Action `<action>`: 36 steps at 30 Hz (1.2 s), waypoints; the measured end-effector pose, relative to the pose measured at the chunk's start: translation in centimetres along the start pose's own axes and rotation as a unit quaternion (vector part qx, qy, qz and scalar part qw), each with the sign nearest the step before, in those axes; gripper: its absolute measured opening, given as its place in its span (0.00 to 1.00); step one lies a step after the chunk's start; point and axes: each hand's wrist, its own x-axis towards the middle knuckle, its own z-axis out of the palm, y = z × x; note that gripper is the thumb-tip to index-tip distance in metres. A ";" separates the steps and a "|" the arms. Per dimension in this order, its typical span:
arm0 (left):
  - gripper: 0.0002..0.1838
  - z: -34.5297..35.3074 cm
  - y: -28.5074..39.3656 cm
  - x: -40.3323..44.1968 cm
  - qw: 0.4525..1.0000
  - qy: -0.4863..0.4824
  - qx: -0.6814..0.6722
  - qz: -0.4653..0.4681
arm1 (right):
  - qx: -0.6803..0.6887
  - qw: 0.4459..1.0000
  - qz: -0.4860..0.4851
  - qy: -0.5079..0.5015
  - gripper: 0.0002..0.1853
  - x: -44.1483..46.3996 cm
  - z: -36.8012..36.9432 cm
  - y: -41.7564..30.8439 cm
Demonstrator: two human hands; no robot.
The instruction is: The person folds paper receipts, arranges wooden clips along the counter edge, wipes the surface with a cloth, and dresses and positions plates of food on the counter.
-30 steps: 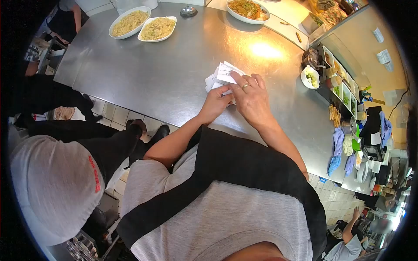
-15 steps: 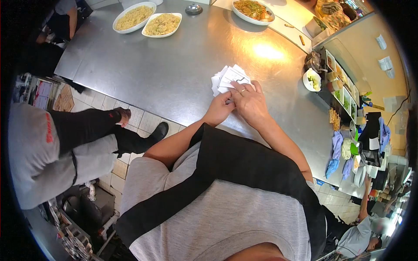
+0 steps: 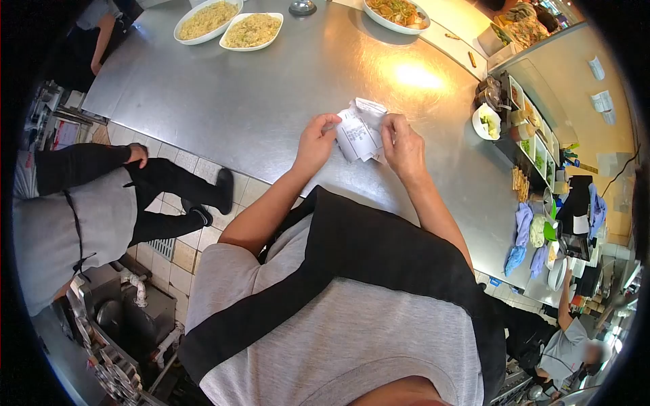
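Note:
Several white printed paper slips (image 3: 359,135), like receipts, lie loosely stacked over the steel table in front of my chest. My left hand (image 3: 316,144) pinches the upper left edge of the slips between thumb and fingers. On the other side, my right hand (image 3: 404,144) grips their right edge, its fingers curled. The top slip carries small dark print, too small to read. Parts of the lower slips stick out, bent, at the top and bottom of the pile.
Two white dishes of fried rice (image 3: 252,32) (image 3: 208,21) and a call bell (image 3: 302,7) stand at the far side of the steel table (image 3: 271,101). A dish of noodles (image 3: 397,15) is beyond. A bowl of greens (image 3: 486,123) sits right. Co-workers (image 3: 81,210) (image 3: 565,355) stand either side.
My hands have moved apart, from close together below the slips to either side of them. The slips are less fanned, with one printed face showing. The left co-worker has shifted down and left.

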 end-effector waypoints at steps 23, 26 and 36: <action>0.16 -0.4 1.6 -2.7 0.980 -0.062 -0.127 -0.142 | 0.002 1.000 -0.004 -0.028 0.10 -1.4 0.2 -0.1; 0.14 -0.3 1.2 -2.9 0.979 -0.063 -0.131 -0.143 | 0.011 0.999 -0.005 -0.042 0.10 -1.6 0.1 -0.2; 0.10 -0.4 1.2 -3.1 0.976 -0.063 -0.136 -0.160 | -0.048 0.994 -0.072 -0.062 0.32 -2.4 -0.3 -1.1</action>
